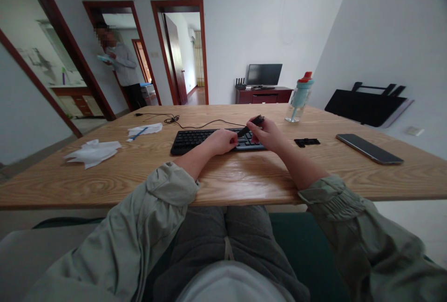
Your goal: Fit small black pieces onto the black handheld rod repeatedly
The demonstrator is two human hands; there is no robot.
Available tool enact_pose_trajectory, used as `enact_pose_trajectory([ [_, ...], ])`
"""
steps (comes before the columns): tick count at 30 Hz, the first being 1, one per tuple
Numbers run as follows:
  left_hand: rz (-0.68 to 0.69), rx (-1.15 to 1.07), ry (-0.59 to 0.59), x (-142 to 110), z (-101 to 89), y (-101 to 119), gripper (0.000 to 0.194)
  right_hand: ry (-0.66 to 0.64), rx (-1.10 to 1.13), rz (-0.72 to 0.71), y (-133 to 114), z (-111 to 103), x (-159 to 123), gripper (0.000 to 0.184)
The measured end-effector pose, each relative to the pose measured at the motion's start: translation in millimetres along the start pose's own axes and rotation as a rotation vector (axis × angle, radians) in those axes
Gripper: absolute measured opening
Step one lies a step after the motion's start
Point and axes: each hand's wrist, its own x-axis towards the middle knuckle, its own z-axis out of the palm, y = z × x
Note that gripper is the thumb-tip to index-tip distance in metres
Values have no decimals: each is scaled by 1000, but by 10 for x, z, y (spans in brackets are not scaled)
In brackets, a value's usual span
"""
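Soft, dim daylight glows in the doorway, leaving pale glare on the light-brown wood-grain table (244, 178). Wide-angle distortion stretches the edges.

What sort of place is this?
Probably a room in a home: a screen sits on a low cabinet, and an open door shows another room with a patterned curtain.

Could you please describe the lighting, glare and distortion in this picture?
In the head view, pale glare marks the table between the forearms; wide-angle distortion tilts the left door frame and seems to stretch the left sleeve; fine detail on the black object in the right hand is too small to tell.
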Motion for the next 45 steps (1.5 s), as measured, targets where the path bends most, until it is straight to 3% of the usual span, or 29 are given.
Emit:
enact_pose_trajectory([
  [7, -35, -45, 44, 4, 48, 69, 19, 33, 139, 115, 19, 68, 28, 29],
  [13, -39, -75, 72, 43, 66, 189, 21, 30, -10, 430, -31, 161, 3, 20],
  [18, -36, -149, 7, 22, 13, 83, 25, -35, 0, 502, -63, 162, -25, 15],
  [24, -35, -171, -67, 2, -34, -7, 24, -19, 45, 429, 23, 227, 11, 16],
  [31, -20, -151, -65, -4, -23, 18, 22, -25, -286, 149, 117, 271, 127, 13],
  [39, 4, -120, -17, 36, 59, 43, 24, -59, -116, 181, 232, 256, 146, 15],
  [45, -5, -182, -23, 12, 44, -27, 28, -113, -80, 149, 106, 212, 145, 19],
])
